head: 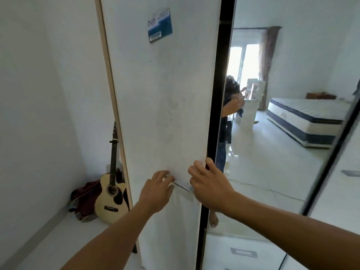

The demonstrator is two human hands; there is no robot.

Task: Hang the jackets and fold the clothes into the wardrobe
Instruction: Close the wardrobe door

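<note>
Head view: both bare forearms reach forward to a white wardrobe door (161, 114).

Left hand (155, 191): fingers curled over the left end of a slim metal handle (182, 186) mounted on the door face; fingertips hook the bar, palm sits below it. Gripping.

Right hand (208, 187): at the right end of the same handle, near the door's right edge. Thumb wraps round that edge into the dark gap; the fingers lie spread and slightly bent against the white face. It holds the door edge between thumb and fingers.

Door: tall white panel, light wood strip along its left edge, black strip along its right edge. A blue and white sticker (160, 25) sits near the top edge, tilted. Whether the door is ajar or fully closed cannot be told; no wardrobe interior shows, and no jackets or hangers are visible.

Right of the black strip: a mirror panel (272, 162). It reflects the person with arms raised, a bright window with a brown curtain (269, 65), a bed (305, 117) with a striped bare mattress on a dark-trimmed base, and glossy pale floor tiles. At the lower edge of the mirror side, grey recessed pulls show on white fronts.

Left of the door: an acoustic guitar (111, 197) stands upright in the corner against the white wall, body on the floor. A heap of dark red clothes (83, 199) lies on the floor just beside it, touching the guitar's left side.
</note>
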